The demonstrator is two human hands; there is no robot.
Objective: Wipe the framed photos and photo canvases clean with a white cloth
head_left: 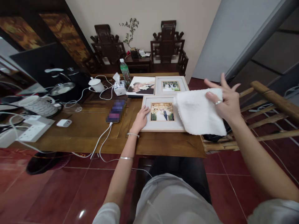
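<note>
A light-coloured picture frame [162, 128] with a wedding photo lies on the wooden table in front of me. My left hand [140, 117] holds its left edge, fingers over the border. From my right hand [225, 101] hangs a white cloth [198, 112], pinched between thumb and finger while the other fingers spread apart. The cloth covers the frame's right side; whether it touches the glass I cannot tell. Just behind lies a second picture frame [158, 87] with an outdoor wedding photo. Left of that one is a large photo print or album [142, 85], partly blurred.
Left on the table [168, 144] are a phone [115, 111] on a cable, a tissue box [120, 88], a green-labelled bottle [125, 71], a lidded cup [96, 84], a charger [64, 123] and a power strip [36, 129]. A wooden rack [275, 124] stands at the right.
</note>
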